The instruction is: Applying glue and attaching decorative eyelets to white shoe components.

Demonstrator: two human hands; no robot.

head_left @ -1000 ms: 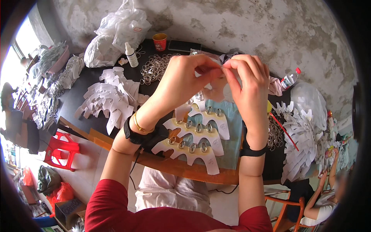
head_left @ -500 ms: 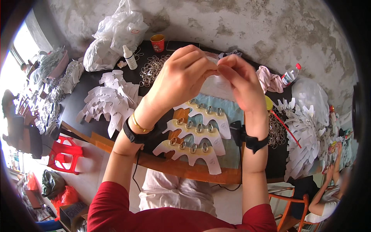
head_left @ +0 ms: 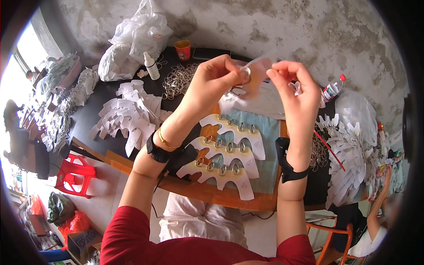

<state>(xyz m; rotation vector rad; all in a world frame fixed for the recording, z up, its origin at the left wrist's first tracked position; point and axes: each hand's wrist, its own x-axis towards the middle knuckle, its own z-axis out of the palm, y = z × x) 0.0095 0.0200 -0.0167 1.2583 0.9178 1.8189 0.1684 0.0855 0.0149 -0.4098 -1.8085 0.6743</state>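
**Partway along, with plenty left on both sides**

Spread over a black table (head_left: 84, 126): to the right, a big heap of white cut paper (head_left: 349, 163); to the left, a smaller paper stack (head_left: 128, 110). Shows no rings on the left stack; cannot tell for the whole heap at right. In the middle, a blue sheet (head_left: 270, 172), bearing scalloped paper strips (head_left: 240, 176), three in overlapping rows, each with four metal rings (head_left: 241, 146) along a yellowish band. Seems finished there, or close to it. Beyond the left forearm, a pile of loose rings (head_left: 179, 81), apparently left over for more.

Raised above the far part of the table, near each other but apart: left hand (head_left: 213, 84) and right hand (head_left: 299, 86). Pinches narrowly, with left thumb and forefinger, a see-through piece (head_left: 260, 73), blurred, between the hands. At its other side, right thumb and forefinger with barely a gap; cannot tell holding from just beside. At the left fingertips, a shiny round bit (head_left: 246, 71), too blurred to name.
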